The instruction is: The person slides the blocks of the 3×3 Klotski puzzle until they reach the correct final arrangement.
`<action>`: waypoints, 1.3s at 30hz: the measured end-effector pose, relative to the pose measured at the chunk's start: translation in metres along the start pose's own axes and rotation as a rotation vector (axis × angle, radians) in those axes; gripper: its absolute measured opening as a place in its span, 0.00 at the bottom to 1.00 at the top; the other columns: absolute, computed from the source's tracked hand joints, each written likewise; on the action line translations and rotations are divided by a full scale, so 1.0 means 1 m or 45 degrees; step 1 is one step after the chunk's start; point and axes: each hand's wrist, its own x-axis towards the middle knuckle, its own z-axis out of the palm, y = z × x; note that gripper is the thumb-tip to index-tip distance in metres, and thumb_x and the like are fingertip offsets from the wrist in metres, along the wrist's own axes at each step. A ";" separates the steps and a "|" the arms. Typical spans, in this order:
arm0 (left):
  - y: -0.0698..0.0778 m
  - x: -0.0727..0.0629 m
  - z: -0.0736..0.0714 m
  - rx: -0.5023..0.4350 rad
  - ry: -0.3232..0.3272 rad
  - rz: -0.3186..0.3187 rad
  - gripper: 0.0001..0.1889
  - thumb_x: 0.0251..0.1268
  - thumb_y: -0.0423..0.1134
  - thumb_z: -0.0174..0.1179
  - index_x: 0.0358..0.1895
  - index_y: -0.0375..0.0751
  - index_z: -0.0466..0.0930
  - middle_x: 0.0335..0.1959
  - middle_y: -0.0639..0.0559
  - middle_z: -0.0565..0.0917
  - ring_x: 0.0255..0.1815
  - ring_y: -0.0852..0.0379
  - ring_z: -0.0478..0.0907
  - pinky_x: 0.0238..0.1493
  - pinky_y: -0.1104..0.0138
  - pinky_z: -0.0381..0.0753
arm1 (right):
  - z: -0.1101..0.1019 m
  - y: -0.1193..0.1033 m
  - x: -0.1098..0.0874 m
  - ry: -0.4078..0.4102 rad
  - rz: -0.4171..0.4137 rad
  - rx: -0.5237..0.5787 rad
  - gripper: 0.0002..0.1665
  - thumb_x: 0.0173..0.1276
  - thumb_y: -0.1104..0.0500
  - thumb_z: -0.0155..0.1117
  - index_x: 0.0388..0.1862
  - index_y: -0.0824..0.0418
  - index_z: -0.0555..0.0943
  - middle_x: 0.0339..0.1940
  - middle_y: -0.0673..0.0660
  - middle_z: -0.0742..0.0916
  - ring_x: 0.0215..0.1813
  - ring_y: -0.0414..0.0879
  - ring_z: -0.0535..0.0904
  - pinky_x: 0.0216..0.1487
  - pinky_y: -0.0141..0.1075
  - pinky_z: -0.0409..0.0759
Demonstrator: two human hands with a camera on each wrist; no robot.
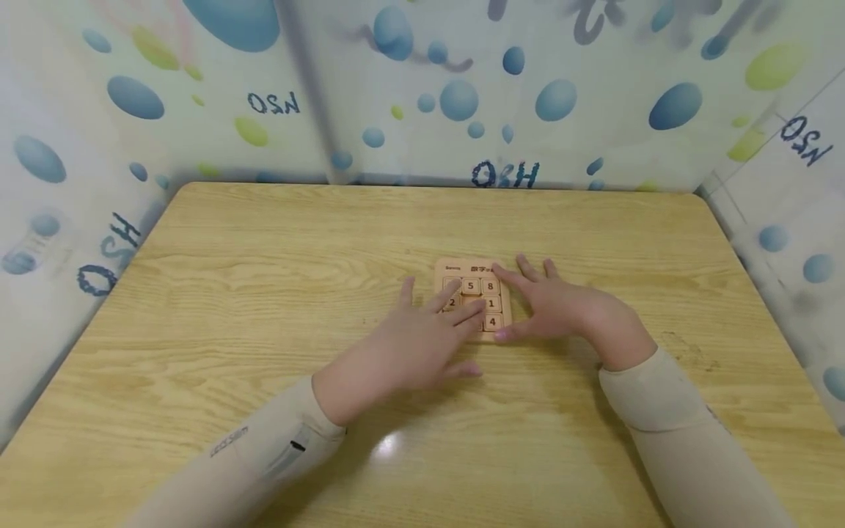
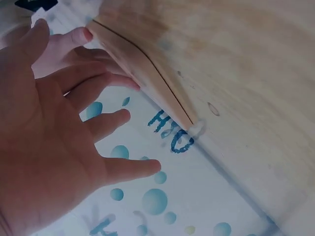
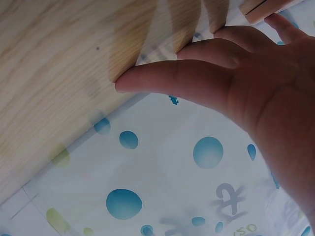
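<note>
Worktop (image 1: 277,249): number puzzle (image 1: 490,303) just right of middle.
Left hand (image 1: 416,345): fingers outstretched over the tiles (image 1: 471,287), gripping nothing.
Right hand (image 1: 561,304): fingers spread, touching the puzzle's right side.
Sliding: probably best pushed flat, frame steadied.

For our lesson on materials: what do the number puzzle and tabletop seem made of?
Number puzzle: probably wood, fairly matt, from its plain tan surface and dark numerals.
Tabletop: wood or woodgrain laminate, glossy; it shows streaked grain and a bright reflection.
</note>
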 end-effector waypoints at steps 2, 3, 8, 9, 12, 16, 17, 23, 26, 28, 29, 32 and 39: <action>0.001 0.008 -0.002 -0.005 0.008 0.017 0.43 0.77 0.75 0.43 0.88 0.60 0.53 0.90 0.65 0.49 0.92 0.48 0.38 0.80 0.22 0.43 | 0.001 0.001 0.000 -0.010 0.005 0.007 0.70 0.63 0.21 0.67 0.91 0.37 0.39 0.91 0.65 0.38 0.86 0.80 0.30 0.68 0.89 0.47; 0.002 0.012 -0.003 -0.014 0.001 0.024 0.43 0.77 0.75 0.43 0.88 0.60 0.52 0.90 0.65 0.48 0.92 0.49 0.38 0.80 0.22 0.42 | 0.001 0.001 0.001 -0.015 0.006 0.011 0.70 0.63 0.21 0.67 0.91 0.37 0.39 0.91 0.65 0.37 0.86 0.80 0.29 0.68 0.89 0.46; 0.004 0.023 -0.005 -0.029 -0.066 0.004 0.44 0.76 0.76 0.43 0.88 0.60 0.52 0.90 0.65 0.48 0.92 0.49 0.37 0.80 0.22 0.40 | 0.002 0.001 0.000 -0.027 0.003 0.016 0.70 0.64 0.21 0.67 0.91 0.37 0.39 0.91 0.65 0.37 0.86 0.81 0.29 0.68 0.89 0.46; 0.003 0.023 -0.006 -0.026 -0.076 -0.006 0.44 0.76 0.76 0.42 0.88 0.60 0.52 0.90 0.65 0.48 0.92 0.49 0.37 0.80 0.22 0.40 | 0.002 0.001 0.000 -0.027 0.000 0.017 0.70 0.64 0.21 0.67 0.91 0.37 0.39 0.91 0.64 0.37 0.86 0.81 0.29 0.68 0.89 0.46; 0.001 0.024 -0.005 -0.014 -0.084 -0.018 0.44 0.76 0.76 0.42 0.87 0.61 0.53 0.89 0.65 0.49 0.92 0.48 0.38 0.80 0.22 0.41 | 0.002 0.000 0.000 -0.025 -0.005 0.018 0.69 0.64 0.22 0.67 0.91 0.37 0.38 0.91 0.64 0.37 0.86 0.80 0.29 0.69 0.89 0.46; -0.005 0.020 -0.004 -0.026 -0.086 -0.029 0.44 0.76 0.76 0.43 0.87 0.61 0.53 0.89 0.65 0.50 0.92 0.47 0.37 0.79 0.21 0.41 | 0.001 -0.001 0.000 -0.021 -0.009 0.018 0.68 0.65 0.23 0.68 0.91 0.37 0.38 0.91 0.64 0.37 0.86 0.80 0.29 0.70 0.88 0.46; -0.007 0.019 -0.004 -0.028 -0.089 -0.035 0.44 0.76 0.76 0.43 0.87 0.61 0.53 0.89 0.65 0.50 0.92 0.47 0.37 0.79 0.21 0.40 | 0.001 -0.001 0.000 -0.021 -0.009 0.015 0.68 0.66 0.24 0.68 0.91 0.37 0.38 0.91 0.64 0.36 0.86 0.80 0.29 0.70 0.88 0.46; -0.016 0.012 -0.006 -0.047 -0.124 -0.082 0.42 0.77 0.75 0.43 0.87 0.61 0.54 0.89 0.66 0.49 0.92 0.47 0.36 0.80 0.22 0.39 | 0.000 0.001 0.002 -0.020 -0.001 0.011 0.69 0.65 0.23 0.68 0.91 0.37 0.37 0.91 0.64 0.36 0.86 0.80 0.28 0.71 0.87 0.47; -0.016 0.008 -0.007 -0.031 -0.124 -0.101 0.42 0.77 0.75 0.43 0.87 0.61 0.55 0.89 0.65 0.50 0.92 0.47 0.36 0.80 0.22 0.39 | 0.000 0.002 0.003 -0.018 -0.003 0.011 0.69 0.65 0.23 0.68 0.91 0.37 0.37 0.91 0.64 0.36 0.86 0.79 0.28 0.71 0.87 0.46; -0.015 0.007 -0.008 -0.002 -0.121 -0.099 0.42 0.77 0.75 0.42 0.87 0.60 0.55 0.90 0.64 0.49 0.92 0.48 0.37 0.80 0.23 0.40 | 0.000 0.003 0.003 -0.016 -0.006 0.010 0.69 0.65 0.23 0.68 0.91 0.37 0.38 0.91 0.64 0.36 0.86 0.79 0.29 0.71 0.87 0.46; -0.013 0.007 -0.008 0.014 -0.118 -0.093 0.43 0.77 0.75 0.42 0.87 0.60 0.55 0.90 0.64 0.49 0.92 0.48 0.36 0.81 0.23 0.41 | 0.000 0.003 0.002 -0.015 -0.007 0.010 0.69 0.65 0.23 0.68 0.91 0.37 0.38 0.91 0.64 0.36 0.86 0.79 0.29 0.71 0.87 0.46; -0.006 0.007 -0.008 0.051 -0.099 -0.043 0.43 0.77 0.76 0.41 0.88 0.59 0.53 0.90 0.64 0.48 0.92 0.48 0.36 0.80 0.23 0.42 | 0.000 0.003 0.002 -0.016 -0.013 0.009 0.69 0.65 0.23 0.67 0.91 0.38 0.38 0.91 0.64 0.37 0.86 0.80 0.29 0.71 0.87 0.46; 0.010 0.011 -0.006 0.017 -0.087 0.054 0.45 0.76 0.75 0.45 0.88 0.57 0.51 0.90 0.63 0.49 0.92 0.46 0.36 0.79 0.22 0.39 | -0.001 0.002 0.001 -0.026 -0.007 0.009 0.69 0.66 0.23 0.67 0.91 0.38 0.37 0.91 0.64 0.36 0.86 0.79 0.28 0.70 0.88 0.44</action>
